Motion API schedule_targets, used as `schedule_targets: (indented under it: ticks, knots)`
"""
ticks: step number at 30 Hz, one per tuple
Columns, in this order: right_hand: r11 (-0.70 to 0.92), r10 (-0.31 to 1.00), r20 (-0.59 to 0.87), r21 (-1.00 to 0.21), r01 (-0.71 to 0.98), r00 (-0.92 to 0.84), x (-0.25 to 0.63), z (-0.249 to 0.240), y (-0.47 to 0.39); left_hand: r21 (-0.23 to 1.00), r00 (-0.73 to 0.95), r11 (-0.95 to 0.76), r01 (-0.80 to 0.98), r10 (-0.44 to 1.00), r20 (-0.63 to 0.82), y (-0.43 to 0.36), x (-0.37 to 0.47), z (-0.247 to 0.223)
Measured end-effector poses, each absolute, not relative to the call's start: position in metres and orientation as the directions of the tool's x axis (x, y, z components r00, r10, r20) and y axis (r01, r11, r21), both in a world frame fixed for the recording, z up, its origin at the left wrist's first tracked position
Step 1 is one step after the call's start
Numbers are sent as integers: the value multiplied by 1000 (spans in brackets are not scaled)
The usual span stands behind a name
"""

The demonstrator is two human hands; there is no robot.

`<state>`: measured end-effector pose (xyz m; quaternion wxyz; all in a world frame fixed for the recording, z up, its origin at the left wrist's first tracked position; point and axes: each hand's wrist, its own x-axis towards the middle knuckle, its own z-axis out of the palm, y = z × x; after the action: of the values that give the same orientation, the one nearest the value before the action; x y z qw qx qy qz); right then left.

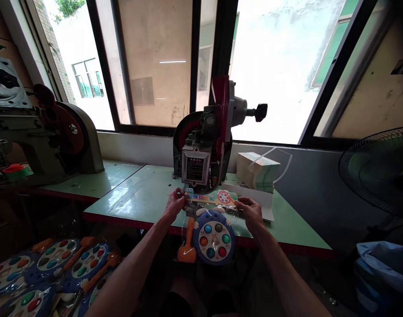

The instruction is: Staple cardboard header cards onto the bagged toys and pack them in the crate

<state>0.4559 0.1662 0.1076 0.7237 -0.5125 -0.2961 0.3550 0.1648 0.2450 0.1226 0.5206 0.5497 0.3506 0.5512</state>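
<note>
Between my two hands a printed header card (209, 197) is stretched sideways under the head of a stapling machine (197, 165). My left hand (175, 204) pinches the card's left end, and my right hand (250, 211) pinches its right end. Below the card, over the table's front edge, hangs a round blue toy (214, 237) with several coloured buttons and ear shapes on top. An orange toy hammer (187, 246) hangs to its left. Both appear to be in a clear plastic bag, whose top is hard to make out under the card.
A stack of printed cards (257, 171) stands right of the machine, in or behind a shallow white box (265, 204). Several bagged blue toys (56, 264) are piled at lower left. Another machine (56, 132) is at left; a fan (386, 171) and blue bag (382, 273) are at right.
</note>
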Motion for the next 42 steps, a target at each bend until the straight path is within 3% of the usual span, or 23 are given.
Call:
schedule_targets:
  ticks: [12, 29, 39, 42]
  knots:
    - [230, 831, 62, -943, -240, 552, 452, 113, 172, 950, 116, -219, -223, 961, 249, 248, 163, 118]
    - [232, 887, 90, -935, -269, 452, 393, 111, 206, 950, 21, -232, -210, 970, 242, 248, 94, 115]
    - [228, 883, 65, -925, -304, 464, 391, 105, 206, 944, -7, -69, -323, 998, 70, 241, 98, 115]
    - [216, 878, 39, -922, -322, 476, 389, 105, 206, 932, 76, 51, -359, 997, -26, 229, 109, 115]
